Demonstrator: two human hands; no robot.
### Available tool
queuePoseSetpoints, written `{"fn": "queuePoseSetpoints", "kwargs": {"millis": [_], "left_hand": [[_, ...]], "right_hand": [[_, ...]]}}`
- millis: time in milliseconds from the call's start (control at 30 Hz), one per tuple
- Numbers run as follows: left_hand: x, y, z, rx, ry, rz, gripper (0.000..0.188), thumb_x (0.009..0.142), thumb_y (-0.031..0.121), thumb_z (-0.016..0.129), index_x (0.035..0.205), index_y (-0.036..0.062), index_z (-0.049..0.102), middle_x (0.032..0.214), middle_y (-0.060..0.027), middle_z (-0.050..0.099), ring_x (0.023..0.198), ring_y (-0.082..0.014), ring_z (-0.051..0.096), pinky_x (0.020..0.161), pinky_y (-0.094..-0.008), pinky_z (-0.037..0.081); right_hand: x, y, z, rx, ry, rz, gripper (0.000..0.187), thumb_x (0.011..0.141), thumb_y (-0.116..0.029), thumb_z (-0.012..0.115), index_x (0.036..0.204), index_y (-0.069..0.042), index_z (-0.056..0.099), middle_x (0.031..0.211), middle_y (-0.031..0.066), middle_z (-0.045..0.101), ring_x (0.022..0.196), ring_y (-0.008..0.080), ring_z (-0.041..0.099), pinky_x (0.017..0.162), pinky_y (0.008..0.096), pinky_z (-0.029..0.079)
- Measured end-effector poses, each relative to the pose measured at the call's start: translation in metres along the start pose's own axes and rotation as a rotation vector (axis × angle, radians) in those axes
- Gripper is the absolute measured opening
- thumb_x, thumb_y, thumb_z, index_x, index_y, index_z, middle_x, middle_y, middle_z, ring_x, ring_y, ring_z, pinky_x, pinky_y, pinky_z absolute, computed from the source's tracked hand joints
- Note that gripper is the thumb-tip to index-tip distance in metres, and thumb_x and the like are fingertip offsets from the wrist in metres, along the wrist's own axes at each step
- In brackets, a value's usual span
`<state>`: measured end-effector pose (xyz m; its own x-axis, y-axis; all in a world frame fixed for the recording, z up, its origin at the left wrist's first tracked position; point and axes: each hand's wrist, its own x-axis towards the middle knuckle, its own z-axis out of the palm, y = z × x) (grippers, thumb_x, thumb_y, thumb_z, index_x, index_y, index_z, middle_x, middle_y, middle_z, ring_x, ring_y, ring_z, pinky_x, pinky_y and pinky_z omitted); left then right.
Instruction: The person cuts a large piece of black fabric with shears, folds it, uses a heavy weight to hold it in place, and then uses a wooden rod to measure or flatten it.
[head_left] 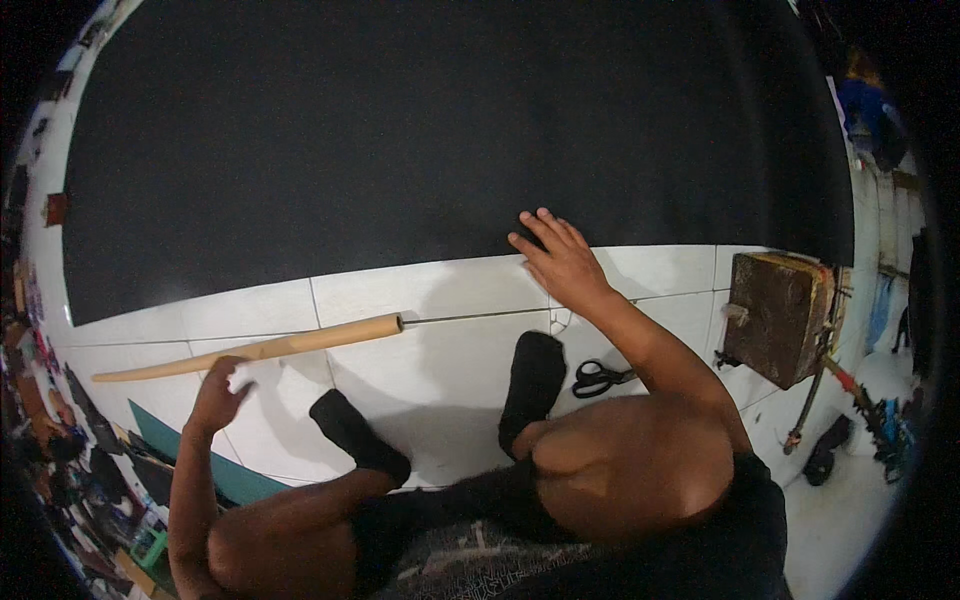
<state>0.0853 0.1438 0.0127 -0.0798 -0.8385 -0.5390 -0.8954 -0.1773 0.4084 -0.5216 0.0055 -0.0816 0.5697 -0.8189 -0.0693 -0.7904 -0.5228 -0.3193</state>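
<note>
A wide black sheet (450, 140) lies spread over the white tiled floor. My right hand (563, 262) rests on its near edge, palm down with the fingers spread. At the left, a long tan cardboard tube (310, 342) lies on the tiles, just short of the sheet. My left hand (218, 395) is at the tube's near side, thumb apart from the fingers, not wrapped round it. Whether its fingertips touch the tube I cannot tell. From the tube's right end runs a thin dark line, a rod or a tile joint. Black-handled scissors (598, 378) lie beside my right foot.
A worn brown box-like block (782, 318) stands at the right, with a rod (803, 410) beside it. A green flat strip (200, 455) lies at the lower left, near a cluttered heap (75, 490). My feet in black socks (535, 385) stand between the scissors and the tube.
</note>
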Motion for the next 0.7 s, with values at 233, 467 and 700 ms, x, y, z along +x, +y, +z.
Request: {"fn": "queuePoseSetpoints", "kwargs": {"millis": [233, 467, 700], "left_hand": [[0.050, -0.043, -0.069, 0.032, 0.460, -0.300, 0.031, 0.093, 0.018, 0.065, 0.120, 0.0015, 0.062, 0.118, -0.0196, 0.066, 0.104, -0.0292, 0.067, 0.088, -0.0366, 0.053], [0.111, 0.031, 0.009, 0.314, 0.301, 0.062, 0.050, 0.088, 0.018, 0.070, 0.136, 0.0115, 0.056, 0.146, -0.0202, 0.045, 0.136, -0.0389, 0.041, 0.112, -0.0435, 0.037], [0.130, -0.006, 0.061, 0.193, 0.458, 0.097, 0.036, 0.092, 0.015, 0.064, 0.128, 0.0143, 0.065, 0.137, -0.0216, 0.055, 0.126, -0.0385, 0.053, 0.105, -0.0422, 0.045]], "right_hand": [[-0.007, 0.008, 0.045, -0.035, 0.201, -0.057, 0.034, 0.089, -0.009, 0.063, 0.123, -0.008, 0.066, 0.136, 0.0101, 0.058, 0.133, 0.0289, 0.049, 0.106, 0.0451, 0.043], [-0.023, 0.020, 0.037, -0.125, 0.212, -0.085, 0.034, 0.088, -0.008, 0.064, 0.122, -0.008, 0.067, 0.134, 0.0090, 0.060, 0.129, 0.0289, 0.053, 0.106, 0.0432, 0.045], [-0.016, 0.015, 0.043, -0.060, 0.157, 0.011, 0.036, 0.087, -0.006, 0.062, 0.123, -0.008, 0.065, 0.139, 0.0086, 0.056, 0.134, 0.0277, 0.049, 0.109, 0.0400, 0.043]]}}
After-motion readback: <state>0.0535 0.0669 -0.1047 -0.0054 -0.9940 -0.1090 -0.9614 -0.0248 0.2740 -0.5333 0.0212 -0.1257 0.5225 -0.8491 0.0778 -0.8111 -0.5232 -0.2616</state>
